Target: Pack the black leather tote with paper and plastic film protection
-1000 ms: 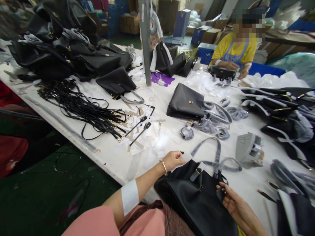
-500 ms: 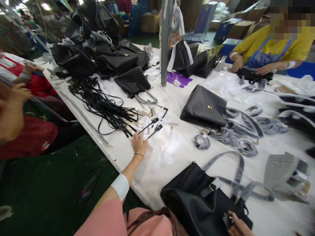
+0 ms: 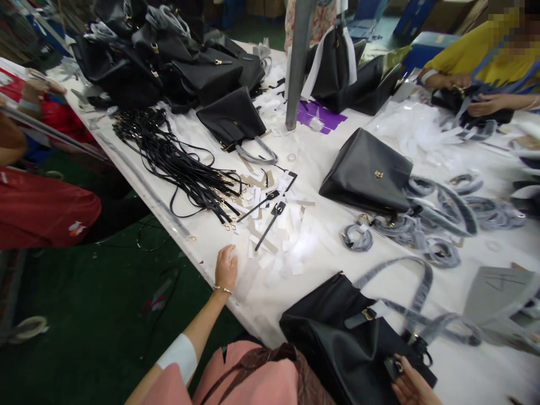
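Observation:
A black leather handbag lies on the table in front of me, its handles wrapped in clear film. My right hand is closed on a small black leather tab with gold hardware on that bag's front. Near the table edge is my left hand, fingers curled together; whatever may be in them is hidden. Beyond it, apart from the hand, lie two black leather tags with thin straps among paper scraps. A bundle of thin black straps with gold hooks spreads farther left.
Black bags are piled at the back left, beside a grey metal post. Another black bag and film-wrapped coiled straps lie to the right. Co-workers sit across the table and at the left.
My left hand has drawn back from the strap ends and tags toward the near table edge. My right hand stays on the bag's tab. The view has shifted slightly.

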{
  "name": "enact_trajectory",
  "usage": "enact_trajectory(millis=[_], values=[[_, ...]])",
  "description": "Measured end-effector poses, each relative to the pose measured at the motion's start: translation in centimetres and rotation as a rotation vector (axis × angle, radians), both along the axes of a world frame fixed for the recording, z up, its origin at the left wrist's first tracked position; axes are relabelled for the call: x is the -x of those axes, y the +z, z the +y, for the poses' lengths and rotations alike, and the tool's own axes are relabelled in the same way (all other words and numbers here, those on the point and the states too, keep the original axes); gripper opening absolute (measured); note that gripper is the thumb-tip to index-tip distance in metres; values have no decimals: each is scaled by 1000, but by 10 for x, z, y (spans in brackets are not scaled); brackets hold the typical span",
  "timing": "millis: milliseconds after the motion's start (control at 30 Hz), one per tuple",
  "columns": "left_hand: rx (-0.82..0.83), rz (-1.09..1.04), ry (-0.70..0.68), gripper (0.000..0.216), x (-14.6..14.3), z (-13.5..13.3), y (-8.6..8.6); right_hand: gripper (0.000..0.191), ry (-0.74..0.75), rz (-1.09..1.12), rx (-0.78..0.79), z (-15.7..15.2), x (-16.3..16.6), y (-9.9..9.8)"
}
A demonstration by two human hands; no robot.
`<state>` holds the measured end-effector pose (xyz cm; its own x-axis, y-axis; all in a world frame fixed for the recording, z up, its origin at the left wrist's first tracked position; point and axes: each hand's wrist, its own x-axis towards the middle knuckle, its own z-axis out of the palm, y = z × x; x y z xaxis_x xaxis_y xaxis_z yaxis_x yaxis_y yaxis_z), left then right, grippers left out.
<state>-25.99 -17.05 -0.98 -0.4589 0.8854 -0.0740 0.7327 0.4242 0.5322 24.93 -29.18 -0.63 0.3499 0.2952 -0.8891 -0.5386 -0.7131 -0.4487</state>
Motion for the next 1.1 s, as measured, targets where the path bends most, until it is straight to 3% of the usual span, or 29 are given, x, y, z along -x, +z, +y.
enact_trajectory(millis=[100,233,333,433,500,567,667,800,933,1100], values=[[56,47,132,28,26,14,4,59,-37,9,23,0,1,1],[81,79,85,28,25,33,7,63,-55,10,-1,-1,-1,-3],[-25,185,-46,46,-3,53,8,60,-65,6,-41,-2,3,-2],[-128,301,-311,56,-35,82,7,56,-67,2,-100,-1,10,1],[-50,314,-463,57,-54,103,6,54,-63,-3,-130,1,14,2],[124,303,-514,59,-68,117,4,54,-59,-10,-134,1,15,1],[302,270,-564,62,-89,111,0,57,-71,-16,-127,-3,13,-3],[225,216,-716,68,-119,75,-10,58,-59,-10,-117,-6,7,-8],[45,83,-632,48,-118,55,-9,60,-59,-15,-98,-7,4,-10],[57,69,-86,21,-46,71,3,64,-34,-25,-97,-11,-2,-16]])
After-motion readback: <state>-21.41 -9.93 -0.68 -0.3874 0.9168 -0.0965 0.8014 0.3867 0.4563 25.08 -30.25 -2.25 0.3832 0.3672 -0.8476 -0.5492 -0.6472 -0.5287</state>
